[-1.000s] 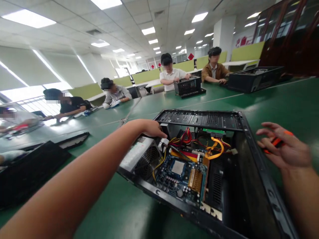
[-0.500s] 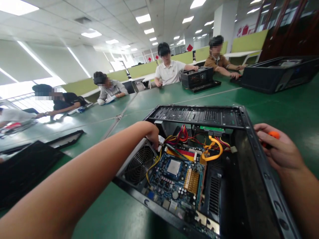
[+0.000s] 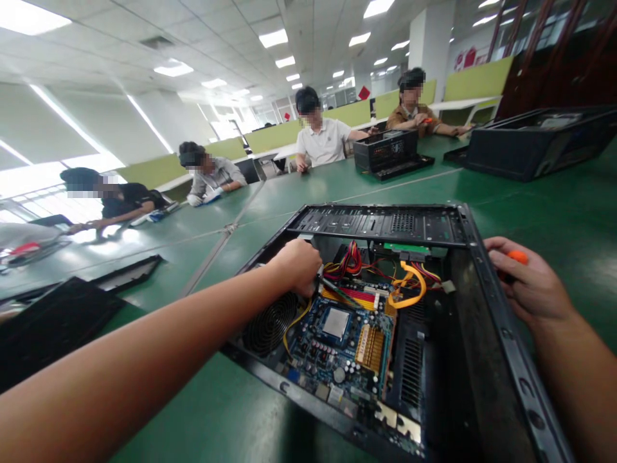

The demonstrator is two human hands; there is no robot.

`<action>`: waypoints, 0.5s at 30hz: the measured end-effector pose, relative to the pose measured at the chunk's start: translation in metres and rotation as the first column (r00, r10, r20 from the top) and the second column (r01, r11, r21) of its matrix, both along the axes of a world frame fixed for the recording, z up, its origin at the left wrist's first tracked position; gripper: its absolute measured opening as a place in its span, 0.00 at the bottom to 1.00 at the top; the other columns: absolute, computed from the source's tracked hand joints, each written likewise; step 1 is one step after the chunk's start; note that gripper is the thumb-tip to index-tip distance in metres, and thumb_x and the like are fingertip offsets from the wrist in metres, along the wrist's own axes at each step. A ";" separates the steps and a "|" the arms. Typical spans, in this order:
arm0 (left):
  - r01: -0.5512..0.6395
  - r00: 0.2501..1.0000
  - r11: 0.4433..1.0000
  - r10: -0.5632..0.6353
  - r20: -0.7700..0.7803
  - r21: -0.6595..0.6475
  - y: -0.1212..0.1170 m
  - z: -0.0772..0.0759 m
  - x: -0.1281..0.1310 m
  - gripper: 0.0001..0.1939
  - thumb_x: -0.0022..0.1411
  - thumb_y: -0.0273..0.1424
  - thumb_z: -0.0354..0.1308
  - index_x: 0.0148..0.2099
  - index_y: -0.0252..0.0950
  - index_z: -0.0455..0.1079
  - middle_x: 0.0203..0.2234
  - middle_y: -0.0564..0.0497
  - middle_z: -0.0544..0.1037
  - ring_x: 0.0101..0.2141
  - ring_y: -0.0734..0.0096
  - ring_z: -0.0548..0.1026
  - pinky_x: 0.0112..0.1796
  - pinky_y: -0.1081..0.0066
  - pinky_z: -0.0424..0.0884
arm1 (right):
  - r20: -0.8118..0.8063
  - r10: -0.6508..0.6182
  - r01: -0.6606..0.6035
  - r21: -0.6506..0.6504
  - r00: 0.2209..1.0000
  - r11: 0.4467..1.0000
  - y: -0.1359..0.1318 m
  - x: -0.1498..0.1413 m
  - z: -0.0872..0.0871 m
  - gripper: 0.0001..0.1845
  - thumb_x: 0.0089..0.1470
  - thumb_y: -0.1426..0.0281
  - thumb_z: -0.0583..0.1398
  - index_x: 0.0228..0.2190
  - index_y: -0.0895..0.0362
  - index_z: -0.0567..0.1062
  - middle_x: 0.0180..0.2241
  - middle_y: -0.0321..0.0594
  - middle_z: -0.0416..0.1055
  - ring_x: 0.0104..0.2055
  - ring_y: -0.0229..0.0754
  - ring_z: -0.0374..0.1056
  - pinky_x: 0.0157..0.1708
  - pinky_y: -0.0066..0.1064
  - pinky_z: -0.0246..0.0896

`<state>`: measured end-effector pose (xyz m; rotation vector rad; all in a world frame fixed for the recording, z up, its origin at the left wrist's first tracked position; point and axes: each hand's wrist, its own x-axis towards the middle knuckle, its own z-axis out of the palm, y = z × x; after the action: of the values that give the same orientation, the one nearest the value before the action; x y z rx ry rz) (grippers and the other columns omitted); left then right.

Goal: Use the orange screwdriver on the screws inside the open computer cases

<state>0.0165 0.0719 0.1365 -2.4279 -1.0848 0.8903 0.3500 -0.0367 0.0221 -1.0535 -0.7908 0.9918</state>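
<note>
An opened black computer case (image 3: 501, 321) lies on its side before me, its motherboard (image 3: 308, 334) facing up. My left hand (image 3: 301, 265) reaches in beside the power supply (image 3: 272, 321), above the cable bundle (image 3: 354, 260). Its fingers are curled down, and whatever they grip is hidden. A silver processor (image 3: 336, 323) and a gold heatsink (image 3: 369, 347) show on the board. An orange ribbon-like cable (image 3: 409, 289) loops at the right. Outside the case's right edge, my right hand (image 3: 530, 283) is closed round an orange-handled screwdriver (image 3: 517, 257); its shaft is out of sight.
Black panels (image 3: 58, 328) lie at the left on the green table (image 3: 544, 212). Across it, several people work; one sits behind a smaller open case (image 3: 385, 151). A larger black case (image 3: 535, 145) stands at the far right.
My left hand has shifted right and slightly up, away from the power supply's far corner. The right hand still holds the screwdriver. A co-worker opposite has raised an orange tool.
</note>
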 end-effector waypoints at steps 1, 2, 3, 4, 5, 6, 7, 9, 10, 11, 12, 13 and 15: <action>0.076 0.997 0.997 -0.076 0.011 0.013 -0.004 0.004 0.001 0.23 0.47 0.42 0.61 0.39 0.27 0.79 0.35 0.31 0.82 0.38 0.42 0.80 0.38 0.56 0.73 | -0.015 0.010 -0.010 -0.006 1.000 1.000 0.000 0.000 0.000 0.18 0.39 0.63 0.71 0.33 0.55 0.75 0.21 0.33 0.64 0.14 0.30 0.53 0.11 0.19 0.45; 0.154 0.988 0.988 -0.155 0.025 0.027 -0.008 0.008 0.002 0.23 0.49 0.43 0.59 0.38 0.27 0.79 0.33 0.32 0.82 0.35 0.44 0.80 0.35 0.57 0.73 | -0.027 0.017 -0.017 -0.009 0.999 1.000 0.000 0.001 0.000 0.17 0.39 0.64 0.71 0.33 0.55 0.75 0.20 0.32 0.63 0.14 0.29 0.52 0.11 0.19 0.44; 0.225 0.973 0.974 -0.227 0.036 0.036 -0.014 0.011 0.005 0.23 0.50 0.43 0.59 0.37 0.28 0.79 0.30 0.34 0.82 0.32 0.46 0.81 0.33 0.59 0.73 | -0.037 0.023 -0.023 -0.012 0.999 1.000 0.000 0.001 0.000 0.17 0.40 0.64 0.71 0.33 0.55 0.75 0.20 0.32 0.62 0.14 0.29 0.51 0.12 0.19 0.43; 0.282 0.958 0.959 -0.284 0.043 0.033 -0.021 0.013 0.009 0.22 0.50 0.43 0.59 0.36 0.28 0.79 0.29 0.35 0.82 0.30 0.48 0.81 0.31 0.59 0.73 | -0.045 0.029 -0.029 -0.014 0.999 0.999 -0.001 0.000 0.001 0.16 0.40 0.64 0.71 0.32 0.54 0.75 0.20 0.32 0.61 0.14 0.28 0.50 0.12 0.19 0.42; 0.320 0.946 0.947 -0.320 0.045 0.009 -0.030 0.014 0.014 0.21 0.49 0.44 0.60 0.35 0.30 0.79 0.27 0.36 0.82 0.29 0.49 0.81 0.30 0.60 0.73 | -0.052 0.034 -0.035 -0.016 0.998 0.999 -0.001 0.000 0.003 0.15 0.41 0.64 0.70 0.32 0.54 0.75 0.19 0.32 0.61 0.14 0.28 0.50 0.12 0.19 0.41; 0.347 0.938 0.937 -0.346 0.038 -0.032 -0.039 0.014 0.020 0.20 0.47 0.44 0.62 0.34 0.31 0.79 0.26 0.38 0.82 0.29 0.50 0.81 0.30 0.61 0.73 | -0.057 0.038 -0.039 -0.018 0.998 0.999 -0.002 -0.001 0.004 0.14 0.42 0.64 0.70 0.32 0.54 0.75 0.19 0.32 0.60 0.14 0.29 0.49 0.12 0.20 0.40; 0.363 0.932 0.928 -0.363 0.023 -0.083 -0.048 0.012 0.027 0.20 0.46 0.45 0.64 0.32 0.32 0.79 0.25 0.39 0.82 0.28 0.50 0.80 0.30 0.61 0.73 | -0.061 0.041 -0.043 -0.020 0.997 0.999 -0.003 -0.002 0.006 0.13 0.43 0.65 0.70 0.32 0.54 0.75 0.19 0.32 0.60 0.14 0.29 0.49 0.12 0.21 0.39; 0.370 0.925 0.910 -0.380 -0.022 -0.188 -0.065 0.006 0.040 0.19 0.43 0.45 0.67 0.30 0.34 0.79 0.25 0.41 0.82 0.28 0.51 0.80 0.31 0.61 0.74 | -0.065 0.048 -0.050 -0.026 0.997 0.998 -0.005 -0.003 0.010 0.11 0.45 0.66 0.69 0.32 0.54 0.75 0.18 0.32 0.59 0.14 0.29 0.48 0.13 0.22 0.39; 0.362 0.923 0.903 -0.383 -0.049 -0.230 -0.070 0.001 0.047 0.19 0.42 0.45 0.68 0.30 0.34 0.79 0.25 0.42 0.82 0.28 0.52 0.80 0.31 0.61 0.74 | -0.068 0.052 -0.054 -0.029 0.996 0.998 -0.006 -0.004 0.011 0.10 0.47 0.66 0.68 0.32 0.54 0.76 0.18 0.31 0.59 0.14 0.29 0.48 0.13 0.22 0.39; 0.348 0.923 0.901 -0.378 -0.076 -0.259 -0.075 -0.002 0.052 0.19 0.42 0.45 0.69 0.31 0.34 0.79 0.26 0.42 0.82 0.29 0.52 0.80 0.31 0.61 0.75 | -0.070 0.055 -0.058 -0.031 0.996 0.998 -0.006 -0.005 0.013 0.09 0.48 0.67 0.68 0.32 0.54 0.76 0.17 0.31 0.59 0.14 0.29 0.47 0.14 0.23 0.40; 0.327 0.926 0.905 -0.365 -0.101 -0.272 -0.077 -0.006 0.056 0.19 0.42 0.45 0.69 0.31 0.34 0.79 0.27 0.42 0.82 0.29 0.53 0.80 0.31 0.61 0.75 | -0.073 0.058 -0.061 -0.032 0.996 0.998 -0.007 -0.006 0.014 0.08 0.49 0.67 0.68 0.32 0.54 0.76 0.17 0.31 0.59 0.14 0.29 0.47 0.14 0.24 0.40; 0.302 0.931 0.914 -0.343 -0.122 -0.270 -0.078 -0.008 0.059 0.19 0.43 0.45 0.69 0.31 0.34 0.79 0.27 0.42 0.82 0.29 0.53 0.80 0.31 0.61 0.75 | -0.076 0.059 -0.062 -0.033 0.995 0.998 -0.007 -0.006 0.015 0.07 0.49 0.67 0.67 0.32 0.54 0.76 0.18 0.31 0.59 0.14 0.29 0.47 0.14 0.24 0.40; 0.243 0.946 0.941 -0.283 -0.155 -0.237 -0.077 -0.012 0.063 0.19 0.43 0.44 0.70 0.31 0.34 0.79 0.27 0.41 0.82 0.30 0.52 0.80 0.30 0.61 0.75 | -0.081 0.058 -0.061 -0.038 0.995 0.997 -0.008 -0.007 0.016 0.07 0.49 0.67 0.67 0.32 0.53 0.76 0.18 0.32 0.61 0.14 0.29 0.47 0.14 0.25 0.40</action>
<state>0.0799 -0.0047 0.1247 -2.5192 -0.6029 1.1647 0.3428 -0.0442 0.0382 -1.0238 -0.7432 1.0983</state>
